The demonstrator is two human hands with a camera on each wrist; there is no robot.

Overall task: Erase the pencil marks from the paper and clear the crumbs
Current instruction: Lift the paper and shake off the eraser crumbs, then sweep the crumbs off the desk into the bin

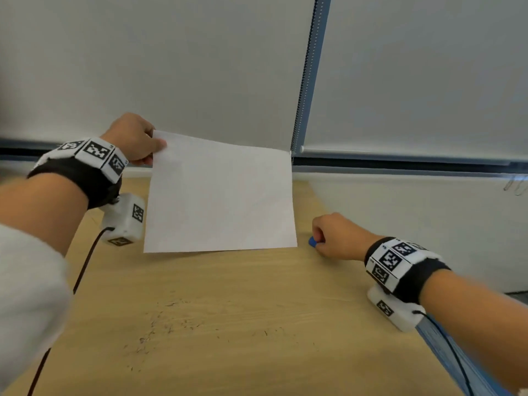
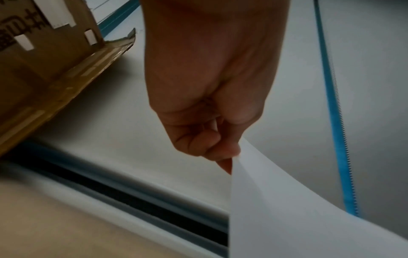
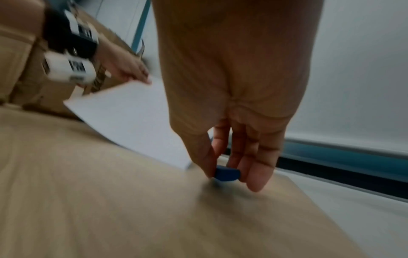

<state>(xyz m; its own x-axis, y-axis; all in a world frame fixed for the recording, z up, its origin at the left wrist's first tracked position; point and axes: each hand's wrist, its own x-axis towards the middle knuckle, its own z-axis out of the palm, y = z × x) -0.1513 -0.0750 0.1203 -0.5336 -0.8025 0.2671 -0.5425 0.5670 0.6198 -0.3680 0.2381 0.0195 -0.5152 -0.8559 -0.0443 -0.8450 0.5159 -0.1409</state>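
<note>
Paper (image 1: 220, 195) was the thing we held up with our left hand (image 1: 134, 138): the thumb and the curled fingers pinched its upper left corner, so the sheet stood nearly upright over the far part of the table (image 1: 257, 295). Its lower edge hung just above the wood or touched it lightly; we could not tell which. In the left wrist view the fingers (image 2: 212, 144) closed on the sheet's edge, and the sheet curved away below them. We saw no clear pencil marks on the side that faced us.

Our right hand (image 1: 337, 238) was low near the right edge of the table, just beside the lower right corner of the sheet. It gripped a small blue eraser (image 1: 312, 241) between the thumb and the fingers. In the right wrist view the eraser (image 3: 227, 173) was close to the wood, with a soft shadow under it, but the blur did not let us say if it touched the table.

Crumbs (image 1: 163, 324) lay in thin dark bits on the bare wood near the front edge, mostly toward the left, with a few more to the right of them. They were well apart from both hands and from the sheet.

A brown cardboard box (image 2: 44, 61) stood to the left, near our left hand. Behind the table hung a pale roller blind (image 1: 171, 67) with a bead chain (image 1: 303, 81).
</note>
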